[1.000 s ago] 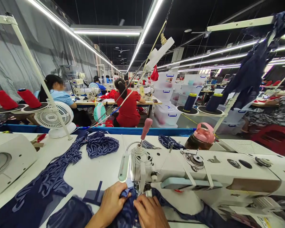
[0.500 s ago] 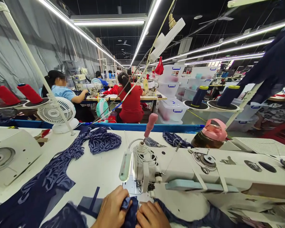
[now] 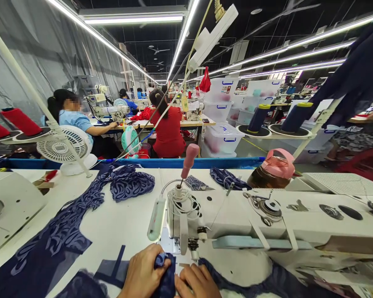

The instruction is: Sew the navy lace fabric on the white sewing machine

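Note:
My left hand (image 3: pixel 142 274) and my right hand (image 3: pixel 196 282) sit side by side at the bottom edge of the view, both pinching a bunched piece of navy lace fabric (image 3: pixel 167 276) between them. The fabric lies just in front of the needle and presser foot (image 3: pixel 193 251) of a white sewing machine (image 3: pixel 267 223). More of the same navy fabric trails to the right under the machine arm. Both hands have their fingers closed on the cloth.
Navy lace pieces (image 3: pixel 65 231) lie spread over the white table on the left, with a crumpled pile (image 3: pixel 131 184) further back. A white fan (image 3: pixel 65 150), red thread cones (image 3: pixel 21 121), navy cones (image 3: pixel 257 118) and a pink-lidded jar (image 3: pixel 275 169) stand behind. Other workers sit at far tables.
Both hands have drawn the bunched fabric back toward me, away from the presser foot. The view has shifted slightly.

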The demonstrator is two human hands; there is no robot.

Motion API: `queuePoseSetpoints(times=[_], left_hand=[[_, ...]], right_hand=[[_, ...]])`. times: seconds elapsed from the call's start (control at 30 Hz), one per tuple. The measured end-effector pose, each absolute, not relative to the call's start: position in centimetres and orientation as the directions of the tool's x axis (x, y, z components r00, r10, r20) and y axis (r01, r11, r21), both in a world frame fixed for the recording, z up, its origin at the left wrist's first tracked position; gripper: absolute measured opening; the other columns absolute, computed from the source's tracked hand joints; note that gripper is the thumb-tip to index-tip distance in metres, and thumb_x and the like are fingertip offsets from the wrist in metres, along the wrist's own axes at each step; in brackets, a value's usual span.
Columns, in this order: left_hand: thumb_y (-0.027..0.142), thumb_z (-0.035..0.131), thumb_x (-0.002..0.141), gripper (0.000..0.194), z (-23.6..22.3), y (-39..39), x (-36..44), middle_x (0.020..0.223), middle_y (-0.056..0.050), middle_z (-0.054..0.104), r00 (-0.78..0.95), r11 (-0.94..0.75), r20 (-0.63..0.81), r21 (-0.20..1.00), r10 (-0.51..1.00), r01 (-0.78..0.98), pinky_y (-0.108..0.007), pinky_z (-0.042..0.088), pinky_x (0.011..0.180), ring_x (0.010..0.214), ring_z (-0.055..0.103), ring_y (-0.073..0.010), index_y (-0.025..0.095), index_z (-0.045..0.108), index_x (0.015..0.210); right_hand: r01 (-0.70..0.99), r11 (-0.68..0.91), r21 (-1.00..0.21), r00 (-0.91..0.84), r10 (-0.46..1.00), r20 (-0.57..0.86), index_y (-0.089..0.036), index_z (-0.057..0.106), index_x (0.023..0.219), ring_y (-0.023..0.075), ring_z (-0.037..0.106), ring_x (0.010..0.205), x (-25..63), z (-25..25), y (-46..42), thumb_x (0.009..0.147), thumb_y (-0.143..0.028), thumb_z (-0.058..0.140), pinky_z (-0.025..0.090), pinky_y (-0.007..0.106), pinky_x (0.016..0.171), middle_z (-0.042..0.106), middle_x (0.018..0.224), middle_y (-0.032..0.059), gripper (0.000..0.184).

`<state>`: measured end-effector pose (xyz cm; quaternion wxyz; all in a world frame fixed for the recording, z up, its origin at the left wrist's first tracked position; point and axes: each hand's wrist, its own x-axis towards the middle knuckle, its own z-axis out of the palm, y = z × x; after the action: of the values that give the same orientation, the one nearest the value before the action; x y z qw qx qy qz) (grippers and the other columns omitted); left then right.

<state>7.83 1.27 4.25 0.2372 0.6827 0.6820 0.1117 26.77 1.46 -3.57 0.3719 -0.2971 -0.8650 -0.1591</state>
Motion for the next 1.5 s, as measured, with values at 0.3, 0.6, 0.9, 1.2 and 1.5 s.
queuePoseSetpoints(times=[0.3,0.6,0.9,1.2,1.5], left_hand=[[0.027,0.060,0.092,0.009,4.9,2.0,8.3,0.090,0.001,0.074,0.052,0.044,-0.210,0.429,0.976,0.902,-0.026,0.037,0.071,0.090,0.069,-0.0214,0.024,0.067,0.088],[0.031,0.059,0.095,0.042,0.5,-0.8,5.2,0.127,-0.003,0.070,0.546,-0.610,0.472,-0.021,0.693,0.792,-0.041,0.030,0.117,0.120,0.063,-0.0237,0.033,0.057,0.137],[0.033,0.061,0.091,0.036,2.7,0.3,6.6,0.122,0.003,0.073,0.642,-0.603,0.490,-0.261,0.590,0.754,-0.066,-0.021,0.115,0.113,0.060,-0.0268,0.032,0.066,0.126],[0.023,0.055,0.090,0.037,1.3,0.5,7.5,0.123,-0.001,0.071,0.524,-0.541,0.521,-0.135,0.674,0.830,-0.076,-0.013,0.113,0.099,0.057,-0.0264,0.031,0.068,0.124],[0.023,0.054,0.091,0.039,0.7,0.7,7.6,0.126,-0.002,0.070,0.504,-0.531,0.515,-0.107,0.694,0.840,-0.080,-0.007,0.111,0.098,0.057,-0.0280,0.029,0.065,0.128]], right_hand=[[0.613,0.778,-0.135,-0.455,0.488,0.745,-0.021,0.067,0.106,0.0167,0.049,0.065,27.4,0.2,1.6,0.100,-0.017,0.043,0.033,0.034,0.069,0.060,0.074,-0.0007,0.026],[0.690,0.723,-0.045,-0.484,0.507,0.713,-0.021,0.068,0.106,0.0211,0.049,0.069,27.6,-0.7,2.0,0.099,-0.029,0.049,0.032,0.037,0.075,0.062,0.076,0.0016,0.022],[0.709,0.695,-0.121,-0.522,0.633,0.572,-0.027,0.063,0.124,0.0250,0.057,0.087,28.8,1.3,3.1,0.083,-0.015,0.058,0.032,0.037,0.076,0.068,0.099,0.0047,0.043],[0.661,0.711,-0.239,-0.379,0.591,0.712,-0.022,0.058,0.082,0.0182,0.054,0.070,29.0,1.6,2.9,0.104,-0.015,0.036,0.034,0.034,0.072,0.059,0.085,0.0039,0.032],[0.645,0.737,-0.201,-0.389,0.543,0.744,-0.021,0.053,0.081,0.0171,0.054,0.067,28.9,2.0,3.0,0.103,-0.013,0.035,0.036,0.033,0.069,0.057,0.082,0.0033,0.030]])
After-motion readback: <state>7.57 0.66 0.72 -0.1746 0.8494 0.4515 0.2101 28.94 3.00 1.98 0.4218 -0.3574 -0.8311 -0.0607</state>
